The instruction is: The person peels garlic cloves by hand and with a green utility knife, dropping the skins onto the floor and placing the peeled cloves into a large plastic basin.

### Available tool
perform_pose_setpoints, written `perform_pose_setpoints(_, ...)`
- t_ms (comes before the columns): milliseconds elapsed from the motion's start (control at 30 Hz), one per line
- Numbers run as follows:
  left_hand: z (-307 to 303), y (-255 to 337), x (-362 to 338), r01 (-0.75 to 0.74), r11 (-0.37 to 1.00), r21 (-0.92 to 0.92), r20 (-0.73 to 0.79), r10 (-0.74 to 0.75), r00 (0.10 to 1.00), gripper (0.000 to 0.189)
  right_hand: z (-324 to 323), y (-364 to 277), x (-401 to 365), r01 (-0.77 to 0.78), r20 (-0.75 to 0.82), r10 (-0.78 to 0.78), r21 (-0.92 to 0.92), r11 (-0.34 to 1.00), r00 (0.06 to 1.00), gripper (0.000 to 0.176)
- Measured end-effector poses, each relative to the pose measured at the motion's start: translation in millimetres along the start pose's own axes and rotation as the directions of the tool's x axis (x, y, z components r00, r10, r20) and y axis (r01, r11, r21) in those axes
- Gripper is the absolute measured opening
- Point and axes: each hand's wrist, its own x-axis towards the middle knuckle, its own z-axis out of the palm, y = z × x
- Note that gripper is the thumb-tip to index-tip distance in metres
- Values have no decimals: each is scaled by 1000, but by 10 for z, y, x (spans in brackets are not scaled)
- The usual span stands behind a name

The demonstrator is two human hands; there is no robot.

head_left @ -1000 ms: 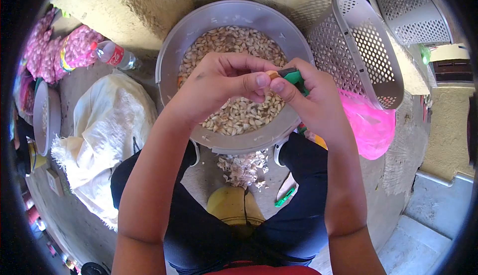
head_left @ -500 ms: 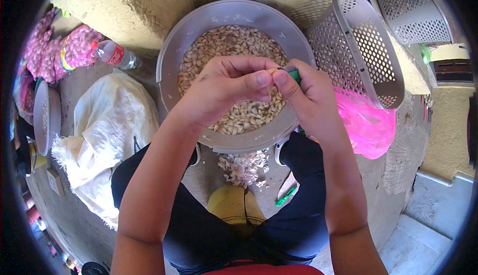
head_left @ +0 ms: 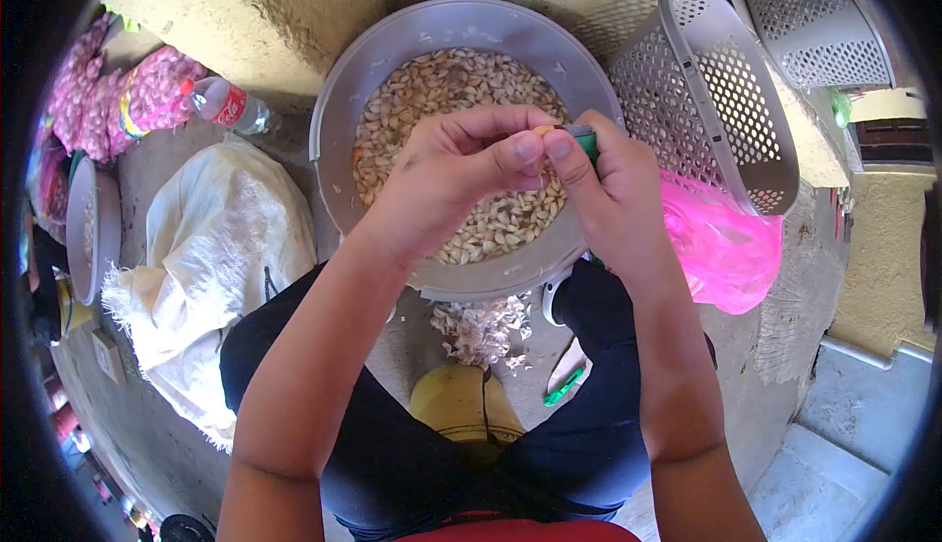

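Over a wide grey tub (head_left: pixel 339 86) full of garlic cloves (head_left: pixel 500 228), my two hands meet at the fingertips. My left hand (head_left: pixel 442 174) is closed, pinching a small yellowish garlic clove (head_left: pixel 543 131) between thumb and fingers. In my closed right hand (head_left: pixel 620 184) is a small knife with a green handle (head_left: pixel 587 142). Its short dark blade lies against the clove, beside my right thumb; the rest of the handle is hidden in the palm. A pile of papery garlic skins (head_left: pixel 483 331) lies on the floor below the tub, between my feet.
A white woven sack (head_left: pixel 221 238) and a plastic bottle (head_left: pixel 228 105) stand left, near pink net bags of garlic (head_left: pixel 157 96). Right are a perforated grey basket (head_left: pixel 731 101) and a pink plastic bag (head_left: pixel 726 248). A green-handled knife (head_left: pixel 564 387) lies by my right leg.
Both hands have shifted slightly to the right, still together at the fingertips. The clove and blade now show a little more between the thumbs.
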Motion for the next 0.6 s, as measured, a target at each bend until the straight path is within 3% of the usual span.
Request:
perform_pose_setpoints(267,59,-27,-17,-48,999,-15,-21,48,999,29,9,-2,-3,-17,-4,17,21,1000,1000,35)
perform_pose_setpoints(367,64,-36,-18,-81,996,-30,-18,80,997,28,65,40,-10,-114,17,112,200,973,994,35)
perform_pose_setpoints(467,48,-81,-12,-93,994,-65,-37,90,995,28,95,57,-2,-111,17,111,303,946,994,34)
perform_pose_setpoints(600,50,-133,-10,-79,986,-145,-56,71,996,28,77,78,2,-101,34,96,198,975,995,33)
